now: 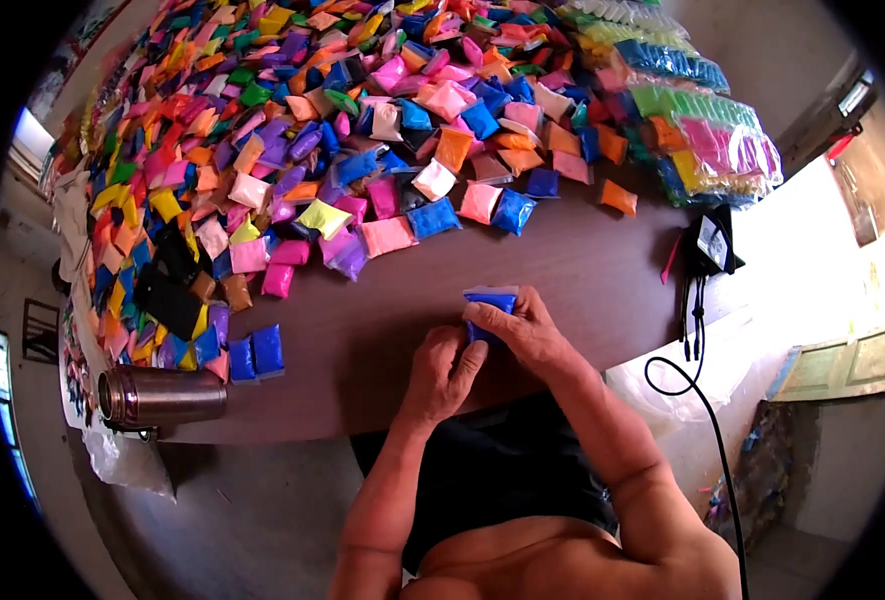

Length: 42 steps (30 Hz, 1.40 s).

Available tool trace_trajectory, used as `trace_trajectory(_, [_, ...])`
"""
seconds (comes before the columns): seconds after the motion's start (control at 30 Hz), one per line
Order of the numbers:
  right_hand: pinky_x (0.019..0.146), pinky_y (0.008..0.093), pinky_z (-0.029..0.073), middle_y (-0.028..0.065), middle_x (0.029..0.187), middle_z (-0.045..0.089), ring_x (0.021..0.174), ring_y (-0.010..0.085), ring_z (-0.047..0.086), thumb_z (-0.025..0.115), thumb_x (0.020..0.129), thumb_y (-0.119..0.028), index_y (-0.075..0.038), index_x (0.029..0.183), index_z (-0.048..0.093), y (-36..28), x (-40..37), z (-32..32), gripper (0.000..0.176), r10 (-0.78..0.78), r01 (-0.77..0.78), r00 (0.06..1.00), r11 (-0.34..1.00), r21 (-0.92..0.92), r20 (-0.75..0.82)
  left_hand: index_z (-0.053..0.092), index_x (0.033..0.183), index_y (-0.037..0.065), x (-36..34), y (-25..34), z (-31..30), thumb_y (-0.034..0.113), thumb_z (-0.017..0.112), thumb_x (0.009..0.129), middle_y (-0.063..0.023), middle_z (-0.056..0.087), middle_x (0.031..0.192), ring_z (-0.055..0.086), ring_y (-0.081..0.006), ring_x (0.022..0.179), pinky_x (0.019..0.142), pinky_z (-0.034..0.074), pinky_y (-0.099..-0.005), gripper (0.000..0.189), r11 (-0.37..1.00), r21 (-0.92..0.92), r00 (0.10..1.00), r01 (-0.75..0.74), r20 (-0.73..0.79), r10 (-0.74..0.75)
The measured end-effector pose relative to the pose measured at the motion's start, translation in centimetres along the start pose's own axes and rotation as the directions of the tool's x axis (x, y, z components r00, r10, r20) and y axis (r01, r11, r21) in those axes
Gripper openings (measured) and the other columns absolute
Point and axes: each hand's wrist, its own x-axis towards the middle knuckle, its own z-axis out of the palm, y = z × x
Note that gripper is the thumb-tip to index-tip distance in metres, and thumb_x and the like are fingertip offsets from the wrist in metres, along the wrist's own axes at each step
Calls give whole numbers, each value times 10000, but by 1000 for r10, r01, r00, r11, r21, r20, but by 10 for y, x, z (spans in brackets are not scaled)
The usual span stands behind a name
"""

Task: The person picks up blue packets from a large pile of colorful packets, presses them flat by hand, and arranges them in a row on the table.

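Observation:
Between my two hands, over the near edge of the table, is a small clear packet with blue filling [494, 299]. My right hand [528, 330] is closed around it, the thumb lying across its front. My left hand [442, 372] is closed at the packet's lower left side, its thumb pointing up toward it; its fingertips are partly hidden. Two similar blue packets [255, 354] lie side by side on the table to the left.
A large heap of colourful packets [292, 130] covers the far and left table [412, 300]. Bagged bundles [712, 140] are stacked at back right. A steel flask [167, 396] lies at the left edge. A black device [710, 243] with a cable sits at right.

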Motion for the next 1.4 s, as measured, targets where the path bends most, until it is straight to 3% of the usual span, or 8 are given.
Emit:
trace_trajectory(0.13, [600,229,439,-20,758,596,691,65,534,664,899,-307,-47,825,644,-2,-1,2,271,-18,18,999,1000,0,-29,578,855,12,0,2,1,265,550,950,-178,585,842,557,-354,812,716,464,-416,272,1000,-1,1000,4,-16,-4])
trace_trajectory(0.33, [494,239,348,-42,668,550,595,36,468,598,940,-332,-57,747,615,-16,-11,-12,337,174,-179,982,981,-76,-70,573,831,20,1,2,1,268,537,959,-165,586,810,556,-357,792,700,456,-422,281,999,5,999,43,-4,-43])
trace_trajectory(0.5, [440,229,276,-51,570,498,511,36,409,609,930,-361,-83,662,613,-2,-10,-16,386,12,-26,997,979,-201,-71,561,813,21,1,1,3,269,535,958,-161,584,800,549,-356,777,691,453,-425,289,994,100,999,-33,-12,34])
trace_trajectory(0.6, [444,227,277,-56,561,489,514,29,395,642,915,-337,-85,671,625,-10,-14,-14,351,113,-117,992,990,-78,-48,558,819,17,1,1,0,266,541,955,-168,580,805,549,-361,779,689,456,-428,284,997,76,1000,7,-7,-7])
trace_trajectory(0.93, [491,223,312,-53,635,523,571,34,426,688,889,-307,-81,743,636,-11,-21,-8,274,47,-46,999,999,-13,26,548,813,17,0,0,2,261,547,951,-167,574,786,548,-365,767,676,455,-430,280,999,51,999,16,-36,-15])
trace_trajectory(1.23, [488,222,306,-57,657,525,594,28,429,672,901,-317,-67,763,656,-23,-17,-17,286,116,-115,993,991,-68,5,582,808,22,1,-3,5,262,569,939,-164,592,779,562,-363,770,684,463,-418,274,996,78,997,-45,-65,50])
trace_trajectory(1.33, [497,216,336,-47,664,538,595,39,459,673,901,-299,-46,812,672,-33,-12,-12,268,135,-163,979,970,-182,-154,589,798,11,-1,-5,5,307,535,963,-137,596,775,574,-301,724,689,446,-401,343,999,53,999,-2,-43,4])
trace_trajectory(1.4, [529,206,387,-27,685,560,607,52,496,679,896,-257,-10,892,680,-47,-3,2,248,-104,64,975,977,-201,-194,582,774,18,2,-2,3,245,566,933,-153,575,731,562,-339,712,667,442,-419,278,996,86,999,-23,-40,26])
